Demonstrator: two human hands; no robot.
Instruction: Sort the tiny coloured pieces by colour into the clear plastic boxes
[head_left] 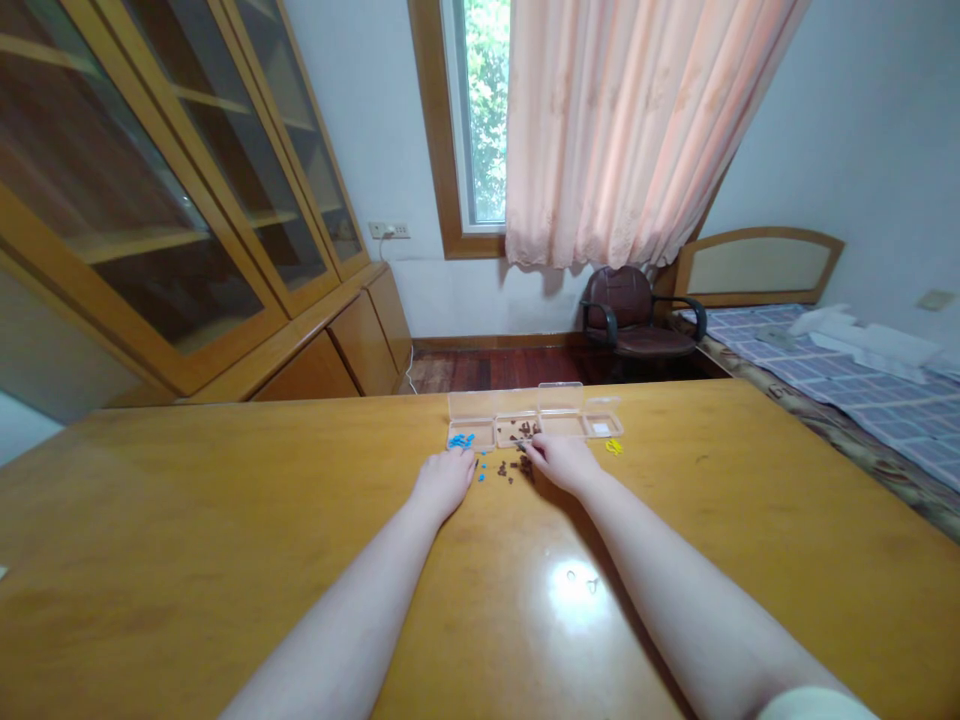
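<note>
My left hand [444, 480] rests on the table with its fingers curled together, beside a few small blue pieces [482, 478]. Whatever those fingers hold, if anything, is hidden. Over the front edge of a clear plastic box with compartments [487, 440], my right hand [562, 462] is closed in a pinch. Something small and dark shows at its fingertips, too small to name. Small brown pieces [503, 468] lie loose on the table by that hand, and more brown pieces [525, 430] are inside the middle compartment. The left compartment holds several blue pieces [461, 440]. The box's lids [561, 397] stand raised.
Yellow pieces [615, 447] lie right of the box on the wooden table [300, 560]. Two tiny objects [592, 585] sit in the glare nearer to me. Beyond the table are an office chair [630, 310], a bed [862, 350] and a glass-door cabinet [225, 360].
</note>
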